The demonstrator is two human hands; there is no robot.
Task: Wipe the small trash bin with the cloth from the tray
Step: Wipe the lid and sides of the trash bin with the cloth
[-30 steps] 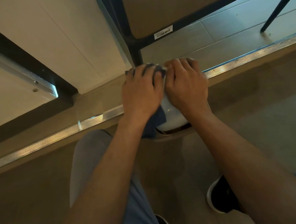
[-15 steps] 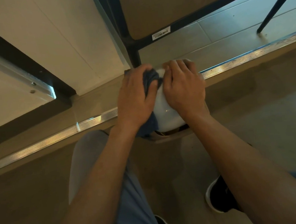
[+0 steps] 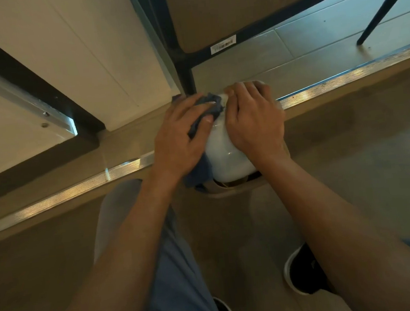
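Observation:
A small white trash bin (image 3: pixel 226 153) with a domed lid stands on the floor between my arms, its beige lower rim (image 3: pixel 227 192) showing below. My left hand (image 3: pixel 182 135) presses a dark blue cloth (image 3: pixel 198 172) against the bin's left side, fingers curled over the bunched fabric near the top. My right hand (image 3: pixel 255 118) lies over the bin's right side and top, its fingers curved round the lid, holding it steady. The bin's far side is hidden by both hands.
A black metal table leg (image 3: pixel 185 69) stands just behind the bin. A metal floor strip (image 3: pixel 77 190) runs across the view. White cabinet panels (image 3: pixel 89 53) are at the left. My shoe (image 3: pixel 302 271) and knee (image 3: pixel 119 213) sit close below.
My left hand has slid with the cloth leftward and down the bin's left side, uncovering more of the white lid. My right hand has stayed in place.

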